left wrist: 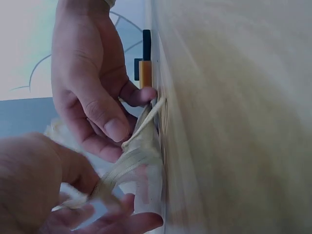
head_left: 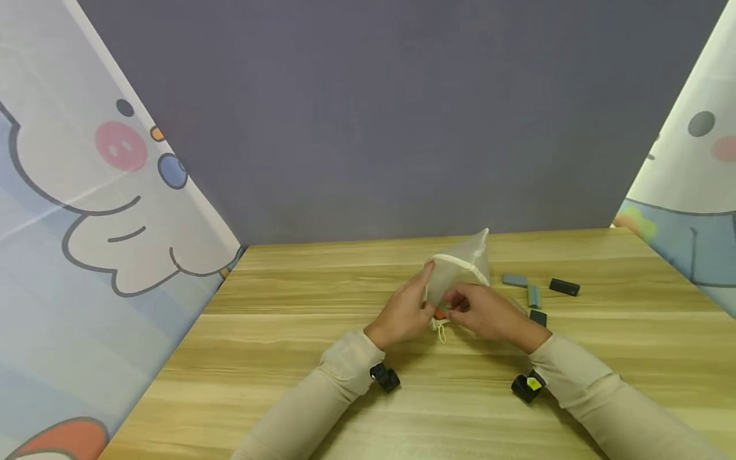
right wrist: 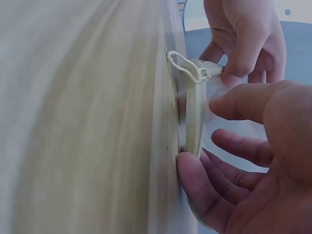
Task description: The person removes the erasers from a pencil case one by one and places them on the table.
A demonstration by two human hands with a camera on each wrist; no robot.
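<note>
A white mesh drawstring bag (head_left: 460, 271) lies on the table between my two hands. My left hand (head_left: 405, 310) holds its left side near the mouth, fingers partly behind the fabric. At the mouth's other side, my right hand (head_left: 483, 311) pinches the hem (right wrist: 195, 112) between thumb and fingers. A cord loop (head_left: 441, 333) hangs from the mouth toward me. Something small and orange-red (head_left: 439, 314) shows at the mouth between the hands; its kind cannot be made out. A pinkish patch (left wrist: 143, 183) shows through the mesh.
Right of the bag lie small blocks: a grey-blue one (head_left: 514, 280), another grey-blue one (head_left: 534, 296), a black one (head_left: 565, 287) and a dark one (head_left: 538, 317) by the right wrist. An orange piece (left wrist: 145, 73) stands beyond my right hand. A grey panel (head_left: 425, 121) borders the table's back.
</note>
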